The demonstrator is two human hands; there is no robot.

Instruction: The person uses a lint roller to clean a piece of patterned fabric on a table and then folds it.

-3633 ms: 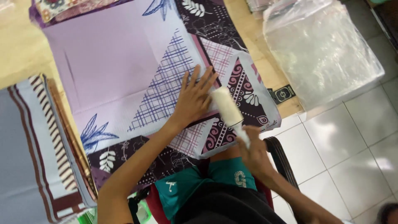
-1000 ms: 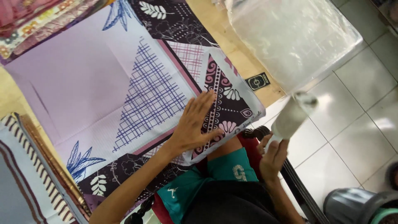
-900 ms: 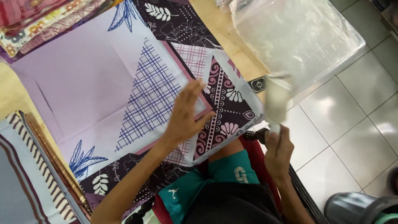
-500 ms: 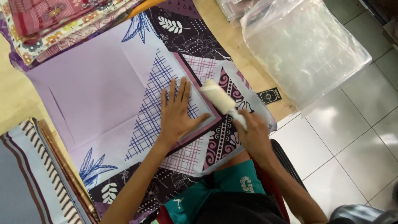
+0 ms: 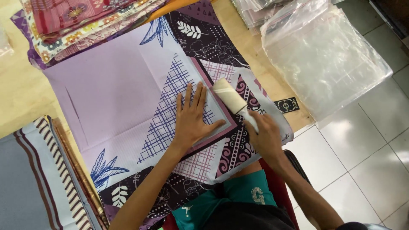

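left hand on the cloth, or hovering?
Touching. The head view shows the left hand pressed flat, fingers spread, on the lilac patterned cloth, with no gap under the palm.

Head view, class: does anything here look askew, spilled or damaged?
Nothing spilled or torn. The purple patterned cloth lies at an angle to the wooden table, one corner hanging over the edge. The left hand presses it flat; the right hand holds a cream roller on it.

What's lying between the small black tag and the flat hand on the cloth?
In the head view, between the black tag and the left hand lies the white roller, held by the right hand, on the patterned lilac cloth.
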